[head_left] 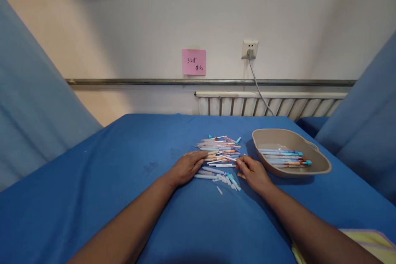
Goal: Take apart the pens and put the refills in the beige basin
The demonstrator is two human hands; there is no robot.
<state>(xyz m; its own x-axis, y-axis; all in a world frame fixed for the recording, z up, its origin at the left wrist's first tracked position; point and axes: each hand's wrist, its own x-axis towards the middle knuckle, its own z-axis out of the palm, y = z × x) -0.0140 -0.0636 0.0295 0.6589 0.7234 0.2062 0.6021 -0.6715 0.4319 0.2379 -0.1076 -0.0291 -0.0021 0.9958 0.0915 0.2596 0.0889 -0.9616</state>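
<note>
A pile of pens and pen parts (219, 145) lies on the blue cloth, with slim barrels and thin white refills side by side. My left hand (188, 168) rests at the pile's left edge, its fingers stretched over the barrel ends. Thumb and fingers of my right hand (254, 173) pinch the end of a thin white pen refill (227, 157), which points left across the pile. Nearer to me are loose barrels (206, 176), short white pieces (219, 190) and a turquoise pen part (232, 181). An orange piece (241, 175) sits beside my right hand.
To the right stands a beige basin (262, 135) holding several pens (283, 159). A blue cloth (117, 198) covers the table. Yellow fabric (375, 239) lies at lower right. Behind are a radiator (241, 105), a plugged-in cable (258, 86) and a pink note (194, 62).
</note>
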